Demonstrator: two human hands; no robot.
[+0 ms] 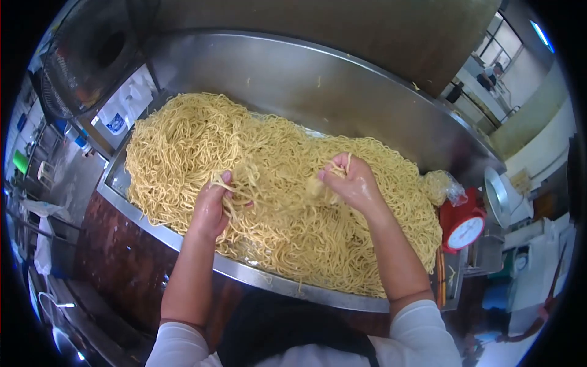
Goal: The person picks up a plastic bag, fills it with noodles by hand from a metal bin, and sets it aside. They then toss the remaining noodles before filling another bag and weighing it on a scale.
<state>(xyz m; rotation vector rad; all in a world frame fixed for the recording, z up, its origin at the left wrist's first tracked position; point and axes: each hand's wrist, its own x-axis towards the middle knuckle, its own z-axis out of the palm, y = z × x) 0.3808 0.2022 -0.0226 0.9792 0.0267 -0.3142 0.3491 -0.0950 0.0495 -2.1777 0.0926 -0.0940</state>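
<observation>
A long heap of yellow noodles (183, 140) fills a shallow metal tray (165, 235) with a raised back wall. Above the left-middle of the heap, my left hand (212, 205) is closed around a bunch of noodles, with strands sticking out past the thumb. My right hand (353, 183) grips another bunch over the right-middle part, its fingers curled and strands hanging below. Between the hands, some noodles are blurred by motion. Both hands look wet.
A red scale (463, 223) with a round white dial stands at the tray's right end, beside a plastic bag of noodles (437, 186). A metal bowl (496, 196) is farther right. A fan (67, 79) and plastic jugs (125, 104) stand at the back left.
</observation>
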